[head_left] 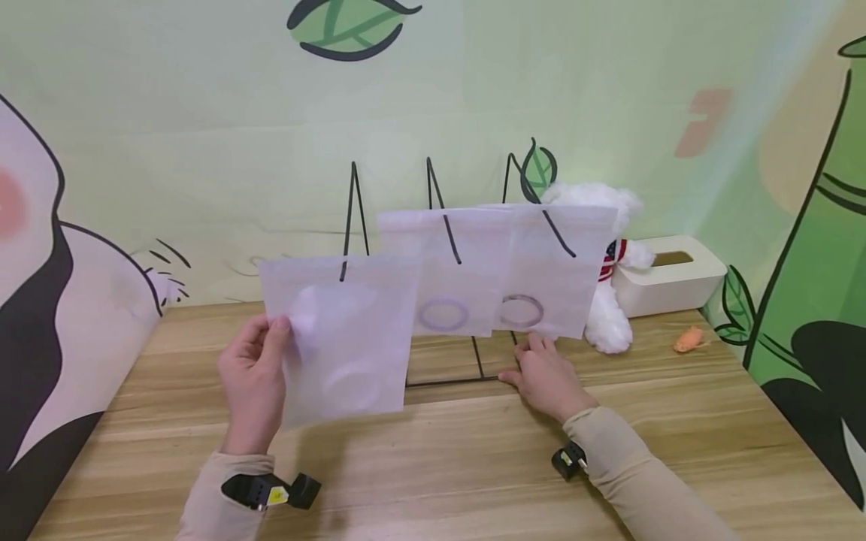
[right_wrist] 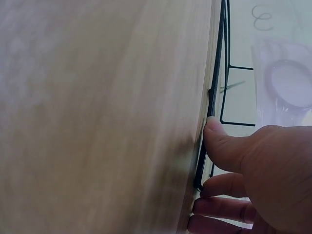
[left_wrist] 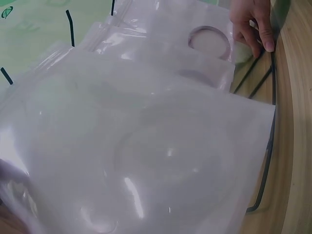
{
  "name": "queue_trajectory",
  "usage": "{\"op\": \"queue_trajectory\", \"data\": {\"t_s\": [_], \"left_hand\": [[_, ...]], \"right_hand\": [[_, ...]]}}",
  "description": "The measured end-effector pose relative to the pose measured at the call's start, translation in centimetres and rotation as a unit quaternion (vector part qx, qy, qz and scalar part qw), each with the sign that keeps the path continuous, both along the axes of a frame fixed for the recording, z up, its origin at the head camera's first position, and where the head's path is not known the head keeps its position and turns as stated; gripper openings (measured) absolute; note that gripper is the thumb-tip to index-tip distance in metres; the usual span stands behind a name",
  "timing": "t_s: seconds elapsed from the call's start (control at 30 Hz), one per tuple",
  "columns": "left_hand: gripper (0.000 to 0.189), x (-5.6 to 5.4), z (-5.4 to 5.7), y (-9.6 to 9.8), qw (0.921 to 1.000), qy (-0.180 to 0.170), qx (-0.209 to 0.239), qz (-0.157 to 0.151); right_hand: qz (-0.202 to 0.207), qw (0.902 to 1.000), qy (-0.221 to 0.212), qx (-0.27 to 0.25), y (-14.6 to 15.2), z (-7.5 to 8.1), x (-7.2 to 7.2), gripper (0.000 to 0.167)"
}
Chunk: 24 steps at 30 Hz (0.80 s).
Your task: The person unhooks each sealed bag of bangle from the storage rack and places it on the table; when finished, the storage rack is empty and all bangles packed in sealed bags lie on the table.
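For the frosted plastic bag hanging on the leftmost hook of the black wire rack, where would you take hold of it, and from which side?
Probably the frosted plastic bag is best pinched at its free left edge, upper half, coming from the left, as the left hand grips it. It hangs flat facing the viewer, a ring sits low inside, the next bag overlaps its right side, and the right hand presses the black wire rack base.

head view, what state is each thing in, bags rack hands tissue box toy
left bag: held up by left hand, ring inside
middle bag: hanging on wire rack
right bag: hanging on rack
right hand: pressing the rack's base
tissue box: slot open
plush toy: upright
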State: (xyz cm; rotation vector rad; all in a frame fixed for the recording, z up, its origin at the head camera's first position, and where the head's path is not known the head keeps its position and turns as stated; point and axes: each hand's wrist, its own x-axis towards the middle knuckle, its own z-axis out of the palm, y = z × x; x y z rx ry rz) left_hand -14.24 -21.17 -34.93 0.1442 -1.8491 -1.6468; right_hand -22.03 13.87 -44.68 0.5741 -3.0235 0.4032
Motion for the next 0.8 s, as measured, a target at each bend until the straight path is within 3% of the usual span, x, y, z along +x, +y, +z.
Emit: {"op": "queue_trajectory", "data": {"t_s": [0.23, 0.8], "left_hand": [[0.024, 0.5, 0.0, 0.0, 0.9996, 0.016, 0.023, -0.008], [0.021, 1.3, 0.5, -0.1, 0.9992, 0.033, 0.02, -0.011]], "right_hand": [[0.0, 1.0, -0.005, -0.001, -0.1, -0.1, 0.1, 0.05], [-0.003, 1.0, -0.001, -0.006, 0.0, -0.1, 0.0, 0.049]]}}
